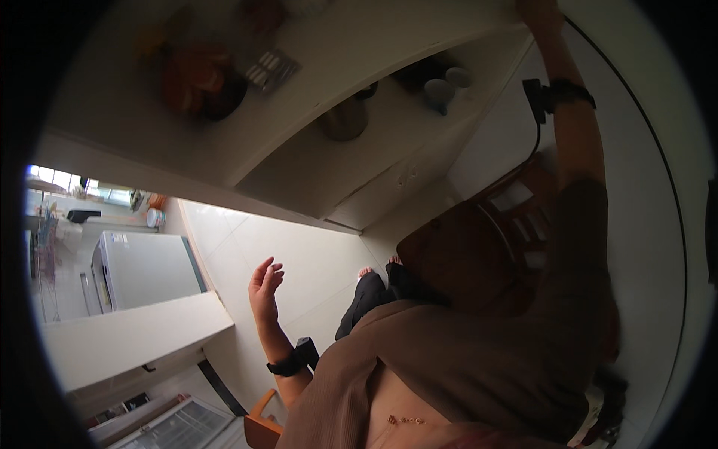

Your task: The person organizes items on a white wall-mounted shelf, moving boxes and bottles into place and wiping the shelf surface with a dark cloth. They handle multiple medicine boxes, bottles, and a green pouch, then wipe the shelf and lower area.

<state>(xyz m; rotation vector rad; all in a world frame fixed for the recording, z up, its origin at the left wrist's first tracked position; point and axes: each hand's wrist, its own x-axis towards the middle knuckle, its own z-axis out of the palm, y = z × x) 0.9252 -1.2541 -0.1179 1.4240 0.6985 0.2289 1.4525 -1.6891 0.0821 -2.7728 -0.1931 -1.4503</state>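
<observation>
My left hand is raised over the pale tiled floor, its fingers loosely bent, with nothing seen in it. My right hand reaches up to the far top of the view, beside the end of a white cabinet. Shadow and the picture's rim hide its fingers, so whether it holds anything is unclear. On the cabinet's upper surface lie a pack of white pieces and a blurred orange-red object. The niche below holds a cylindrical container and a pale cup.
A dark wooden chair stands beside my legs, below the right arm. To the left, a doorway opens onto a room with a white top-loading washing machine and a white bucket. An orange-brown wooden piece is at lower left.
</observation>
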